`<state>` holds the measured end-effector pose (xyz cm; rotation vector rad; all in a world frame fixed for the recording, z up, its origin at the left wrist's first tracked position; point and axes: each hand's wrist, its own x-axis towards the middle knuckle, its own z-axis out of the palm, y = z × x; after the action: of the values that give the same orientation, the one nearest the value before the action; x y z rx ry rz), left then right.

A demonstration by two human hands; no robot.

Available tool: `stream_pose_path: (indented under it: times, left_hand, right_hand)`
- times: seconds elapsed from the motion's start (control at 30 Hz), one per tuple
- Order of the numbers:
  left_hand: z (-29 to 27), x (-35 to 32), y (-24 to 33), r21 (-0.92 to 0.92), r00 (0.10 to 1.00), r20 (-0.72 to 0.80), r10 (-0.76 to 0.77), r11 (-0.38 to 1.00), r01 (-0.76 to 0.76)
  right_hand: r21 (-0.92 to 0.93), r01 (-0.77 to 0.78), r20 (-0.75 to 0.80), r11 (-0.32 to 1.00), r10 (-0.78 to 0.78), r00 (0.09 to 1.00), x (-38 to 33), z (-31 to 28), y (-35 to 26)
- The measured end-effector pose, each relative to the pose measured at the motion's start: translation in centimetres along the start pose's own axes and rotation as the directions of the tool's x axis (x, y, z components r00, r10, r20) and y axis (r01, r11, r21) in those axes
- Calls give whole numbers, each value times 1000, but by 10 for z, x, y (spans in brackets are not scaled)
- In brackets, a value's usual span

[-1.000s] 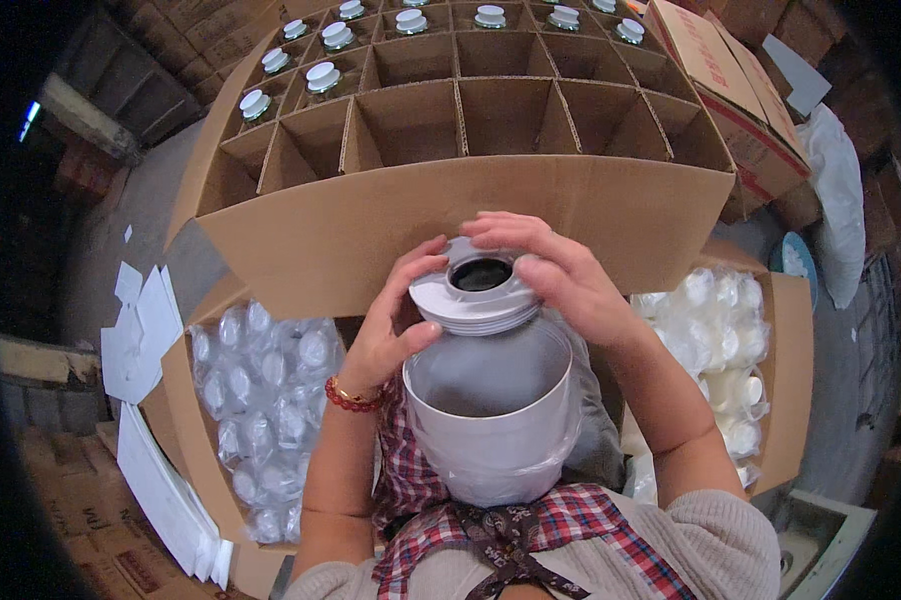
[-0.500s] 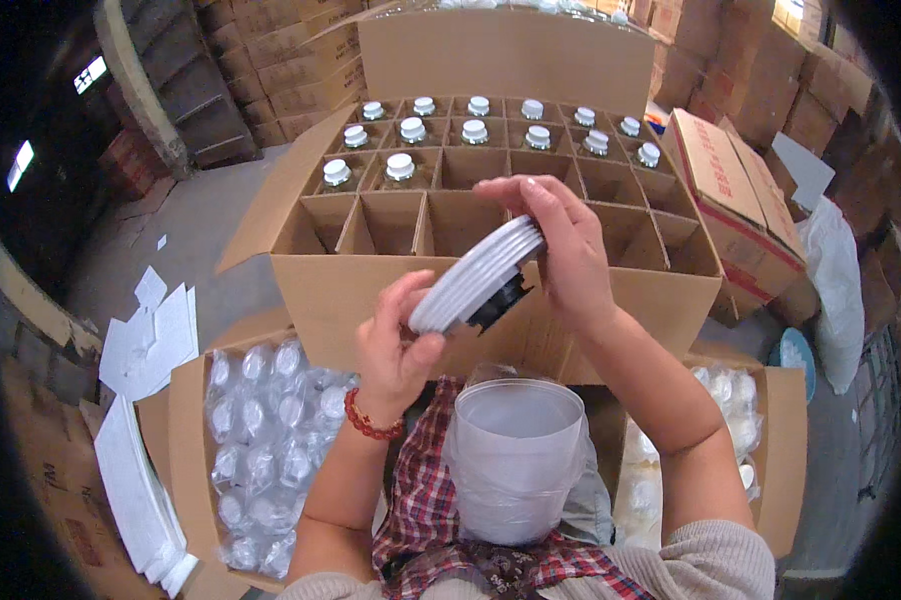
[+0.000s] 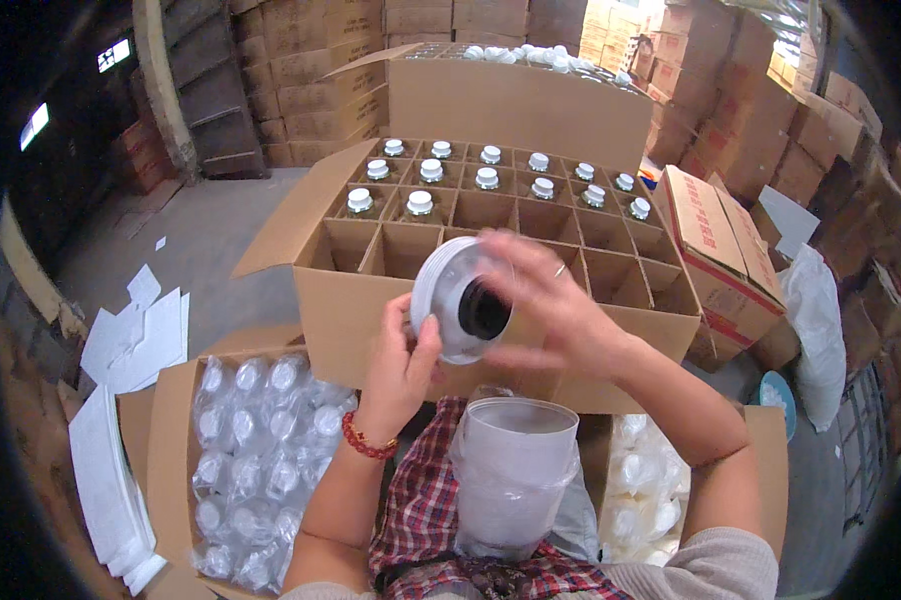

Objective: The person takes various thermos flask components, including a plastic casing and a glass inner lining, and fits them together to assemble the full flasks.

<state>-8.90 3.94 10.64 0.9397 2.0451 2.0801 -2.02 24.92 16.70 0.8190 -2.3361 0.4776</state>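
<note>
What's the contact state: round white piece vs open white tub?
Apart. The head view shows a gap: the brown box is visible between the round white piece, held in the left hand, and the open white tub.

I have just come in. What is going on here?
The person's left hand holds a thick pale disc with a black centre; the right hand, blurred, is over it, and contact is unclear. An open white tub stands below them. Ahead, white-capped bottles stand in part of a divided carton, with boxes of wrapped items at both sides.
</note>
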Motion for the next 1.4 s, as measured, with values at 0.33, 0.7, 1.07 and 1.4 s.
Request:
stream_pose_path:
  times: [0.33,0.7,1.07,1.4]
  left_hand:
    - [9,-7,7,37,995,91,33,999,-36]
    - [36,0,-10,516,946,-95,310,828,-219]
    - [31,-3,-12,379,966,-120,228,910,-167]
    - [15,-4,-4,-168,996,-1,-90,982,88]
  right_hand:
    - [-400,-64,275,914,186,943,0,-15,-31]
    - [696,-687,368,206,719,589,4,25,13]
    - [200,-479,52,855,478,877,2,23,12]
    - [-490,-90,239,867,233,943,2,14,-2]
